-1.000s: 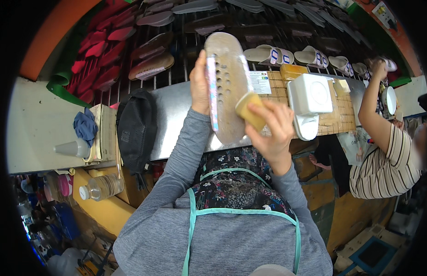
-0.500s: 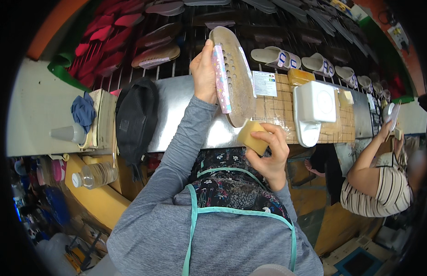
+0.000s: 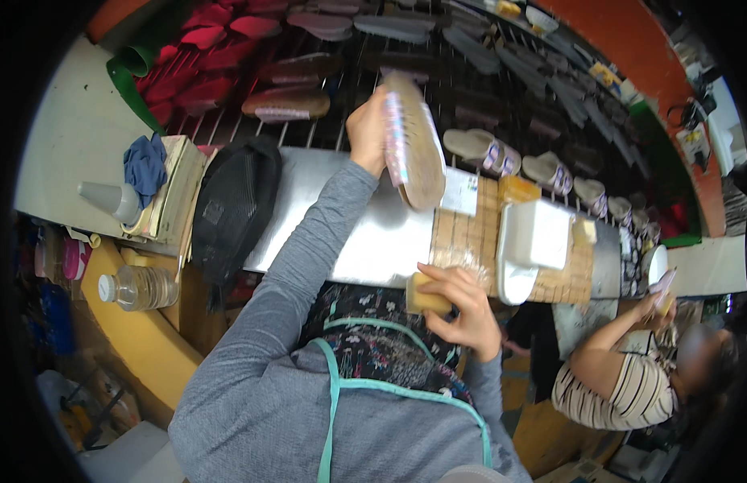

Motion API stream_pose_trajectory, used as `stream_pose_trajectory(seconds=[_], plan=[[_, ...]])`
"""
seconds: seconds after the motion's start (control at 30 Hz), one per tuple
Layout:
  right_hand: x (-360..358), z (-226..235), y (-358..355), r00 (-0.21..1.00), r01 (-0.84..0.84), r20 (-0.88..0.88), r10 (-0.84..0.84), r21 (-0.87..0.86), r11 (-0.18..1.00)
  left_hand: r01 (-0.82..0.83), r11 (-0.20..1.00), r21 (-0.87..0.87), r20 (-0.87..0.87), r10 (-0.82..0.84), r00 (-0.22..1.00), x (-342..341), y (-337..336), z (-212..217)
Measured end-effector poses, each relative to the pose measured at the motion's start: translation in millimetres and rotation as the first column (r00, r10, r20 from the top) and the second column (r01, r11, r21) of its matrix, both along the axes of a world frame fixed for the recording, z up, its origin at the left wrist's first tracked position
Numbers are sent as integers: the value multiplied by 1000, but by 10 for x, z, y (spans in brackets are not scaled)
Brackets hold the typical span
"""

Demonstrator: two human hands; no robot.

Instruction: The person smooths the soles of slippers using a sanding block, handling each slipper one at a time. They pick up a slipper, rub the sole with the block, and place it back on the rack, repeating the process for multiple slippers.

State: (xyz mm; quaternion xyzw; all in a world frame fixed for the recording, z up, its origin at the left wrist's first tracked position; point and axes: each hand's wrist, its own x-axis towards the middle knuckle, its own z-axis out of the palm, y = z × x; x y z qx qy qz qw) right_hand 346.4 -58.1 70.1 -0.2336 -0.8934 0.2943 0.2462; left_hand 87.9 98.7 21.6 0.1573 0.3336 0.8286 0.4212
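Note:
My left hand grips the upper part of a brown sandal sole, its fingers wrapped around the edge. A pink-and-lilac patterned strip runs down the side of the sole. Motion blurs the sole, which is held upright above the shiny metal worktop. Lower down, in front of my body, my right hand pinches a yellow sponge block between fingers and thumb. A clear gap separates the sponge from the sole's lower end.
Behind the worktop, a conveyor rack carries several soles and strapped sandals. A black bag lies at left, a white dispenser on a checked mat at right. A bottle stands lower left. A co-worker handles a sandal at right.
The sponge in my right hand has moved down, away from the sole's lower end. My left hand still holds the sole, now tilted slightly differently. The whole view has shifted and turned.

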Motion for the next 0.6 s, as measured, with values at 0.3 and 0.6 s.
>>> stream_pose_trajectory(seconds=[0.3,0.6], plan=[[267,-487,-140,613,229,-580,-537,-520,823,-345,876,-336,133,407,904,-443,1068,-1206],[395,-744,-306,508,198,-561,-653,-662,723,-333,867,-370,-250,253,935,-352,812,-1044]])
